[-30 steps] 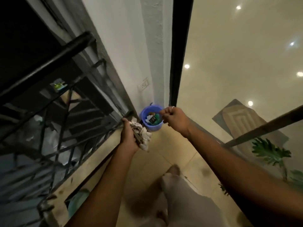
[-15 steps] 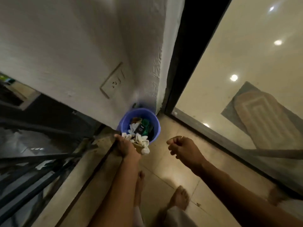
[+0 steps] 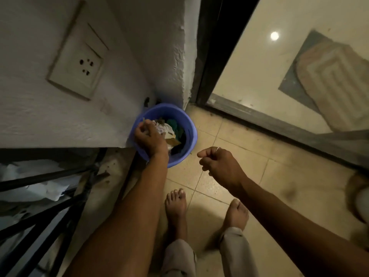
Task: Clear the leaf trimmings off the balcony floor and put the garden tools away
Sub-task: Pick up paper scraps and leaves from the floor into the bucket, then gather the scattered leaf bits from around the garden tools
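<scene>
A blue plastic bin (image 3: 190,134) stands on the balcony floor in the corner where the white wall meets the dark door frame. It holds crumpled white paper and trimmings (image 3: 164,127) along with green and dark scraps. My left hand (image 3: 148,137) is inside the bin's left side, fingers curled on the white wad. To the right of the bin, above the tiles, my right hand (image 3: 218,163) hovers in a loose fist with nothing visible in it. No garden tools are in view.
A wall socket (image 3: 79,65) sits on the white wall above the bin. Black railing bars (image 3: 40,216) run along the left over a low ledge. A glass door (image 3: 279,66) and its sill close the right side. My bare feet (image 3: 176,204) stand on the beige tiles.
My left hand has carried the white wad from the bin's rim down into the bin. My right hand stayed closed beside it. The view has tilted down and come closer.
</scene>
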### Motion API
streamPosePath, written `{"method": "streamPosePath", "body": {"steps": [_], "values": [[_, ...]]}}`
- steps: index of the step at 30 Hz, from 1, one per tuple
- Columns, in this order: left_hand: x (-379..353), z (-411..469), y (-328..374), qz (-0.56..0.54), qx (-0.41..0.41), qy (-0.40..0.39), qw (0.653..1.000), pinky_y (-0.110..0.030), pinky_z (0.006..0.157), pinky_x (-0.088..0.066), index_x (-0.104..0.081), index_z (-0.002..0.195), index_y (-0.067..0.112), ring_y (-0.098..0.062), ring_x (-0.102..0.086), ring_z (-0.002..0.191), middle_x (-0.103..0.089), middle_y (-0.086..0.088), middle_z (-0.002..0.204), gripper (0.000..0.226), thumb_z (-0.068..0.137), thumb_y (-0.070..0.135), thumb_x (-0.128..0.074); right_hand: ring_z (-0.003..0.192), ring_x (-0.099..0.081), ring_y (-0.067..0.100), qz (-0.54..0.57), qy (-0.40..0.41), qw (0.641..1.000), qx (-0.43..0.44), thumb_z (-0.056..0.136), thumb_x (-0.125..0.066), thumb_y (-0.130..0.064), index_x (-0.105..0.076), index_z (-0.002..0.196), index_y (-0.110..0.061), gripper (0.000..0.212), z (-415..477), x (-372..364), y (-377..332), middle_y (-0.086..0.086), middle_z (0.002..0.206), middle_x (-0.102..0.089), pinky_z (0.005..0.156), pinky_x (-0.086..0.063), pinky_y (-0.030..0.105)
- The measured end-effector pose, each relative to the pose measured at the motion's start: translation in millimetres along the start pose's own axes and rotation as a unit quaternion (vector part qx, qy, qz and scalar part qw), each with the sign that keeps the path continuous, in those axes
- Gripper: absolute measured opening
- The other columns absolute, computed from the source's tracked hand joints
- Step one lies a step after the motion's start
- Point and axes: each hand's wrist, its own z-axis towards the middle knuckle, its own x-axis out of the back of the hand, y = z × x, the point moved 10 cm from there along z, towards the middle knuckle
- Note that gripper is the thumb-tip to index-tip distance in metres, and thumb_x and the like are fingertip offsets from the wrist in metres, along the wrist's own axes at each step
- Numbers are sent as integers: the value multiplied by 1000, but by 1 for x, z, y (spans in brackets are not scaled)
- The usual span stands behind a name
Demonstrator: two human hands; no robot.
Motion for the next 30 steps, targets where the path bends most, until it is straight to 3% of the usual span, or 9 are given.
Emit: {"method": "streamPosePath", "body": {"steps": [3, 5, 10, 14, 16, 18, 21, 26, 30], "values": [[-2, 9, -9, 85, -4, -37, 996, -30, 93, -57, -64, 128, 6, -23, -65, 108, -63, -13, 128, 47, 102, 44, -55, 74, -61, 13, 23, 15, 1000, 1, 96, -55, -5, -68, 99, -15, 16, -4, 6, -1, 7, 89, -70, 58, -47, 16], [4, 6, -5, 107, 0, -33, 994, -31, 98, -51, -63, 131, 8, -21, -59, 115, -57, -7, 133, 45, 103, 43, -55, 75, -62, 12, 33, 29, 999, 3, 95, -56, -6, -68, 98, -18, 17, -9, 12, -2, 9, 91, -72, 58, -47, 16], [21, -22, 14, 115, -3, -49, 992, -31, 93, -50, -64, 127, 4, -20, -62, 106, -62, -4, 112, 33, 107, 27, -52, 78, -63, 15, 94, 77, 993, 4, 96, -56, -6, -68, 99, -16, 16, -36, 35, -1, 12, 96, -71, 64, -47, 21], [21, -60, 17, 168, -18, -136, 976, -34, 80, -50, -66, 112, 0, -32, -65, 96, -67, -18, 103, 29, 104, 22, -50, 80, -63, 14, 168, 124, 978, -2, 97, -57, -7, -68, 100, -18, 16, -75, 58, 9, 6, 95, -71, 66, -47, 20], [17, -92, 25, 208, -37, -179, 961, -39, 82, -54, -67, 107, 9, -38, -65, 99, -68, -12, 102, 25, 103, 27, -50, 80, -64, 12, 206, 147, 967, -5, 96, -58, -8, -69, 102, -20, 16, -99, 72, 19, 3, 96, -71, 67, -47, 20], [7, -137, 37, 238, -77, -232, 940, -39, 87, -52, -67, 111, 15, -32, -64, 102, -69, -9, 110, 22, 105, 29, -50, 80, -65, 10, 238, 169, 956, -10, 96, -58, -10, -69, 104, -20, 16, -125, 86, 33, 2, 98, -71, 68, -47, 18], [-15, -233, 51, 257, -131, -342, 894, -31, 74, -46, -66, 106, 19, -20, -63, 90, -67, -3, 99, 20, 107, 31, -50, 79, -65, 9, 285, 206, 936, -19, 95, -59, -11, -70, 104, -20, 17, -172, 112, 65, 6, 99, -72, 66, -47, 17], [-36, -394, 42, 290, -216, -453, 815, -6, 64, -40, -63, 108, 21, -7, -57, 82, -62, 9, 91, 16, 106, 33, -52, 77, -66, 7, 360, 267, 893, -38, 94, -59, -12, -70, 103, -21, 17, -259, 151, 140, 12, 102, -72, 69, -48, 20], [-29, -505, -2, 331, -263, -527, 737, -24, 72, -47, -65, 112, 22, -11, -61, 87, -67, 4, 98, 21, 105, 38, -52, 75, -66, 7, 419, 322, 847, -53, 92, -60, -11, -70, 100, -21, 17, -336, 172, 221, 4, 88, -70, 71, -50, 24]]}}
